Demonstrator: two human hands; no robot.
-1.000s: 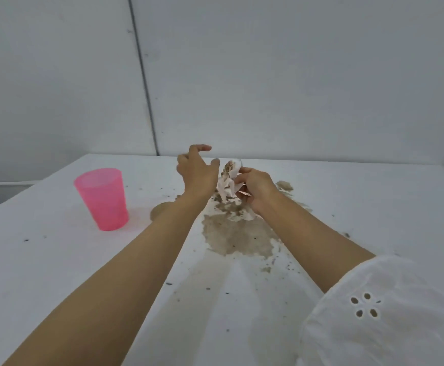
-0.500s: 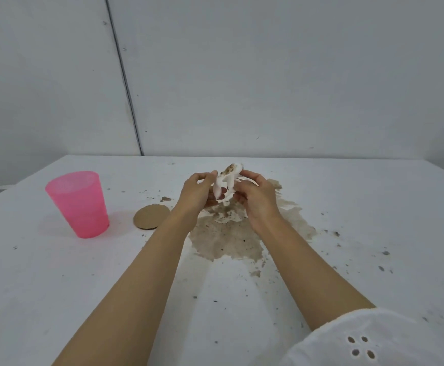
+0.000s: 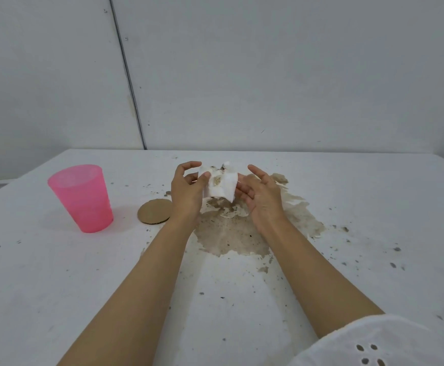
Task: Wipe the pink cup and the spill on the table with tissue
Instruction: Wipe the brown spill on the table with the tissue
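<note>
The pink cup point(image 3: 82, 198) stands upright on the white table point(image 3: 57, 281), left of my hands. A brown spill point(image 3: 231, 237) spreads over the table's middle, under and behind my hands. A white tissue point(image 3: 222, 186) with brown stains is held above the spill. My left hand point(image 3: 187, 192) pinches its left edge between thumb and fingers. My right hand point(image 3: 261, 194) holds its right edge, palm turned inward and fingers loosely spread.
A round brown cardboard disc point(image 3: 155, 214) lies flat between the cup and my left wrist. Dark specks are scattered over the table, mostly to the right point(image 3: 392, 264). A grey wall rises behind the table's far edge.
The crumpled tissue has been pulled apart into a wider, flatter sheet between both hands. The left hand, open and apart a second ago, now grips it. The view shifted right.
</note>
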